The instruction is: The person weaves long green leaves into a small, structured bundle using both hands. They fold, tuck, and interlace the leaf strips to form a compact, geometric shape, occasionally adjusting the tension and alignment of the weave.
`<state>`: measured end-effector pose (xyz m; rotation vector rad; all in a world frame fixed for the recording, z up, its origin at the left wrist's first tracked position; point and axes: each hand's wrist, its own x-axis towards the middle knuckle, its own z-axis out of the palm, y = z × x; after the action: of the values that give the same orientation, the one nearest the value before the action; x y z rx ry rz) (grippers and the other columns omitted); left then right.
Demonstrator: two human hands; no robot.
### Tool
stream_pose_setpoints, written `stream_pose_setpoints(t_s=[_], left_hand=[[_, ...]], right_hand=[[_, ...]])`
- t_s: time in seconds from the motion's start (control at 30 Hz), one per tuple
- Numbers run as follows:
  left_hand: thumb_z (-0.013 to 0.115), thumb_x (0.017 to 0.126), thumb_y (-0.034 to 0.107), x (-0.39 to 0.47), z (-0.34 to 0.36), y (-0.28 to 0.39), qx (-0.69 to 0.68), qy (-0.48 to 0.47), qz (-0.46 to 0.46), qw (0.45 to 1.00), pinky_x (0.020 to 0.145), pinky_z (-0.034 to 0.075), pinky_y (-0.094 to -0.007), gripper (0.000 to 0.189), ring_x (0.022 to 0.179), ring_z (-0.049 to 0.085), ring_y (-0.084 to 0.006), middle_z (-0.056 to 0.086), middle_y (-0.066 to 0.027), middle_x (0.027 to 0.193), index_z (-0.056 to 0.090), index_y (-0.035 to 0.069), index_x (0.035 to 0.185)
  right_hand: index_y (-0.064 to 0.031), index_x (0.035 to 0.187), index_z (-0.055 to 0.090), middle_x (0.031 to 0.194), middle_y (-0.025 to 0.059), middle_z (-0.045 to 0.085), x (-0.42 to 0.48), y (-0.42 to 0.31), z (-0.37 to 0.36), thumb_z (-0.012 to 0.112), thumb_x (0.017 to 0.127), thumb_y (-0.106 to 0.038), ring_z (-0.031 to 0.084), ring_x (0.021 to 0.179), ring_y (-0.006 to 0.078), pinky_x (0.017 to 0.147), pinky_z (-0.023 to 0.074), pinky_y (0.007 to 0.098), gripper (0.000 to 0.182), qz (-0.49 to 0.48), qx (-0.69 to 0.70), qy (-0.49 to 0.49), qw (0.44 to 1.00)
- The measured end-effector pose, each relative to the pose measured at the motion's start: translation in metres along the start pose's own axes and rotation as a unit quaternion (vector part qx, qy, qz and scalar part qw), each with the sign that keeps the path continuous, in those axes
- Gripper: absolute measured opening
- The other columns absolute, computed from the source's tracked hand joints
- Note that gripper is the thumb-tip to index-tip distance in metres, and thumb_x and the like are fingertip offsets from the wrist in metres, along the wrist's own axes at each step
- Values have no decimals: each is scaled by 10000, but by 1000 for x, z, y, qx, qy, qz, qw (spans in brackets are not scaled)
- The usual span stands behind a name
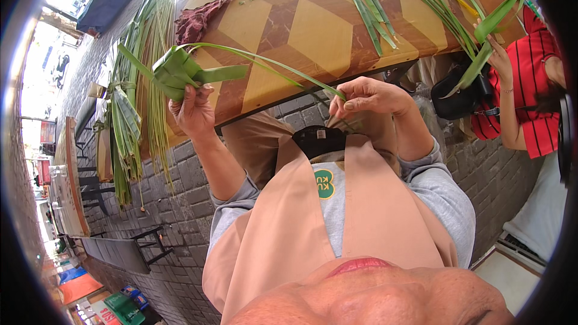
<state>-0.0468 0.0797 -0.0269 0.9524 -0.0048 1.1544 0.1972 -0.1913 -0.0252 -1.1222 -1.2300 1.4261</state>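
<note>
My left hand (193,107) holds a woven green palm-leaf pouch (177,71) up at the table's near left edge, thumb and fingers pinching its lower side. Short leaf ends stick out of the pouch to the left and right. From its top a long narrow leaf strip (266,61) arches across to the right. My right hand (368,95), just off the near edge of the table, pinches the strip's far end between thumb and fingers. Part of the pouch's underside is hidden by my left fingers.
The patterned table (316,31) carries a crumpled dark red cloth (198,20) and long palm leaves (361,6). A tied leaf bundle (126,122) hangs over the left edge. At right, a person in red (519,81) holds a leaf strip, beside a black bag (456,90).
</note>
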Motion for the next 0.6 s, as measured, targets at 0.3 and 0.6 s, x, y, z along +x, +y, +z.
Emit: stream_pose_setpoints(t_s=[0.3,0.6], left_hand=[[537,845,-70,-8,17,-18,-31,-52,-28,998,633,593,-356,210,776,663,-261,648,-183,948,583,-65,1050],[565,832,-62,-23,21,-31,-44,-26,-119,992,619,597,-344,164,741,672,-252,655,-190,924,614,-72,988]], right_hand=[[-45,938,551,877,101,657,15,-3,6,515,940,-216,648,738,168,687,522,275,175,-35,152,14,988],[7,838,653,791,42,591,27,-10,2,653,805,-25,557,777,124,716,440,248,46,-82,-113,76,987]])
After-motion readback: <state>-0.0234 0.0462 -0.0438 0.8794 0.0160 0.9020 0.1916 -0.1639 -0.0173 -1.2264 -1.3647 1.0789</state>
